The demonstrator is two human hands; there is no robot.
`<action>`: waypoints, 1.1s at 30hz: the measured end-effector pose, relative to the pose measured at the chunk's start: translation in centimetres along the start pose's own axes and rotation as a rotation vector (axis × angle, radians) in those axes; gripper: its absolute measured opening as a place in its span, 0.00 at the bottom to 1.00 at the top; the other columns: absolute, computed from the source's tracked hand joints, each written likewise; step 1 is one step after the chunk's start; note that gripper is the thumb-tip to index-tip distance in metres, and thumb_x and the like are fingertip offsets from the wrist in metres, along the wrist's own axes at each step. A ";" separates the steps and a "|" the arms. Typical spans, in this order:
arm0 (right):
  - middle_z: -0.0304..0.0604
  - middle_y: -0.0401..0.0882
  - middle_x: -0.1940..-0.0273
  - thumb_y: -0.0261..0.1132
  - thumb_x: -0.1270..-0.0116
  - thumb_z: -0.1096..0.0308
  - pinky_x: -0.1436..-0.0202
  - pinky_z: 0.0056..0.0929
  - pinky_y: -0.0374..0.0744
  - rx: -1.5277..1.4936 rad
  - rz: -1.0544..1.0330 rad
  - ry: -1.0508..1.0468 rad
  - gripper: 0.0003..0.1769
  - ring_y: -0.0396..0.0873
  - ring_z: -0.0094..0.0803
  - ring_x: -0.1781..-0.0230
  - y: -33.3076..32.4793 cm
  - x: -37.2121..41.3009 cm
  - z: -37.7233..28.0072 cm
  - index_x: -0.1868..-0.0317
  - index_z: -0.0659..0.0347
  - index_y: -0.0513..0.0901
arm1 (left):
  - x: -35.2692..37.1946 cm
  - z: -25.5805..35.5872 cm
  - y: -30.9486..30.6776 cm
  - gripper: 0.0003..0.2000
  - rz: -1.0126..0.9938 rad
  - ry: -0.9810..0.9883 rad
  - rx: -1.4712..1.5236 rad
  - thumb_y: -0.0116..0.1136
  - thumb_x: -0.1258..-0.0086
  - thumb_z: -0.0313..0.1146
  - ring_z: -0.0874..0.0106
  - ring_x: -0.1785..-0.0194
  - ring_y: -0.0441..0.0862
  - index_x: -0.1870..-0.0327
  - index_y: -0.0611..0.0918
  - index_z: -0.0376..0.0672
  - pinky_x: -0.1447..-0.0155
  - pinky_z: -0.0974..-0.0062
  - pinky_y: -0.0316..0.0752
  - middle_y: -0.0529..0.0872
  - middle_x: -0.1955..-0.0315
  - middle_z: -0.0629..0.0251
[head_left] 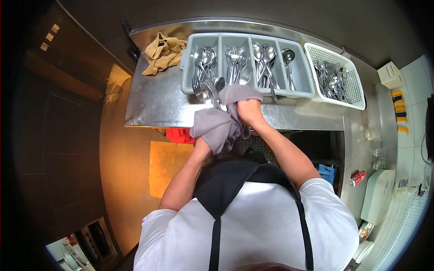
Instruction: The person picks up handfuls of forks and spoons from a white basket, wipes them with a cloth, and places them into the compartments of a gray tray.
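A grey-purple cloth (212, 126) covers most of my left hand (202, 146), whose fingers are hidden. From the top of that cloth sticks a bunch of spoons (209, 97), gripped through the fabric by my left hand. My right hand (250, 112) is closed on the other end of the cloth, just right of the spoons. Directly beyond both hands stands a grey cutlery tray (289, 94) with compartments. Spoons fill its left compartment, forks and spoons the second, more spoons the third. A ladle (288, 56) lies in the right one.
To the right of the tray is a white perforated basket (359, 86) of mixed cutlery. A crumpled tan cloth (163, 54) lies at the left on the steel counter (156, 101). A red can (357, 178) and several glasses (373, 135) are on the right-hand counter.
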State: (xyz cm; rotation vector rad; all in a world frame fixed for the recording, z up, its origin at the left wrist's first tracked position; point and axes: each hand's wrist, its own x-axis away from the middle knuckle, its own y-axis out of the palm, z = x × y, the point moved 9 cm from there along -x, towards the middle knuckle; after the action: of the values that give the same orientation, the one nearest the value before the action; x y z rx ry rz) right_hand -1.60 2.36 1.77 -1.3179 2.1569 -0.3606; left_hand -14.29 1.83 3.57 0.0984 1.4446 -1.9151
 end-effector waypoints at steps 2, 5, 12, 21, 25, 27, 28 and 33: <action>0.56 0.79 0.55 0.50 0.35 0.69 0.48 0.41 0.71 -0.251 0.043 0.321 0.13 0.75 0.51 0.52 -1.5 -0.6 0.6 0.56 0.65 0.79 | -0.2 0.4 0.7 0.09 -0.076 0.072 -0.166 0.51 0.44 0.33 0.54 0.74 0.78 0.80 0.80 0.42 0.66 0.57 0.70 0.79 0.80 0.53; 0.56 0.79 0.57 0.50 0.34 0.69 0.49 0.40 0.71 -0.155 -0.008 0.074 0.13 0.76 0.50 0.54 2.6 1.6 1.3 0.58 0.66 0.79 | -0.3 -0.6 0.0 0.08 -0.007 -0.060 0.149 0.50 0.41 0.33 0.57 0.68 0.78 0.75 0.80 0.42 0.63 0.61 0.70 0.80 0.75 0.53; 0.46 0.79 0.59 0.51 0.35 0.65 0.56 0.34 0.74 -0.709 -0.175 0.537 0.15 0.76 0.31 0.59 2.0 -0.2 2.1 0.58 0.67 0.78 | 2.5 -4.2 1.9 0.07 0.007 -0.207 0.554 0.50 0.36 0.32 0.63 0.61 0.77 0.66 0.79 0.41 0.57 0.68 0.71 0.80 0.67 0.57; 0.53 0.80 0.62 0.56 0.42 0.73 0.55 0.40 0.74 -0.114 0.211 -0.101 0.09 0.78 0.48 0.60 -3.7 -2.5 -1.3 0.63 0.66 0.80 | 2.2 -1.2 1.2 0.05 -0.190 0.085 0.333 0.49 0.37 0.30 0.64 0.60 0.75 0.65 0.77 0.41 0.54 0.70 0.70 0.78 0.67 0.59; 0.55 0.80 0.65 0.53 0.39 0.70 0.59 0.44 0.72 -0.189 0.145 -0.011 0.10 0.77 0.51 0.63 -2.4 -2.3 -0.4 0.64 0.65 0.80 | 3.2 -1.7 1.6 0.05 -0.129 -0.048 0.287 0.49 0.36 0.30 0.66 0.59 0.75 0.65 0.77 0.41 0.54 0.69 0.70 0.78 0.66 0.59; 0.55 0.80 0.65 0.52 0.37 0.68 0.60 0.44 0.72 -0.363 0.075 0.045 0.11 0.77 0.52 0.64 0.1 -1.7 -0.7 0.64 0.65 0.80 | 3.3 -1.3 1.3 0.05 -0.126 -0.088 0.242 0.50 0.36 0.30 0.67 0.58 0.75 0.64 0.77 0.41 0.54 0.69 0.71 0.78 0.66 0.59; 0.56 0.80 0.65 0.49 0.34 0.67 0.59 0.44 0.72 0.080 0.026 -0.203 0.14 0.76 0.53 0.65 -0.3 -2.5 -2.4 0.65 0.66 0.79 | 3.4 -1.1 1.1 0.05 -0.126 -0.103 0.215 0.50 0.35 0.31 0.67 0.58 0.75 0.64 0.77 0.40 0.54 0.69 0.71 0.78 0.66 0.59; 0.56 0.80 0.63 0.47 0.32 0.66 0.55 0.43 0.72 0.366 0.045 -0.204 0.15 0.77 0.52 0.63 2.2 -1.1 -1.7 0.64 0.64 0.80 | 3.7 -2.1 -1.6 0.06 0.004 -0.387 0.652 0.51 0.35 0.31 0.68 0.55 0.76 0.63 0.77 0.40 0.52 0.68 0.71 0.78 0.63 0.58</action>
State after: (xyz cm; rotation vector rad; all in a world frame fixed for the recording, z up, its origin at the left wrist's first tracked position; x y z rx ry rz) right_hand -3.81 4.27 2.43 -1.0496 1.8417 -0.5481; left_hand -18.67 1.93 2.36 0.0280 0.5378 -2.1838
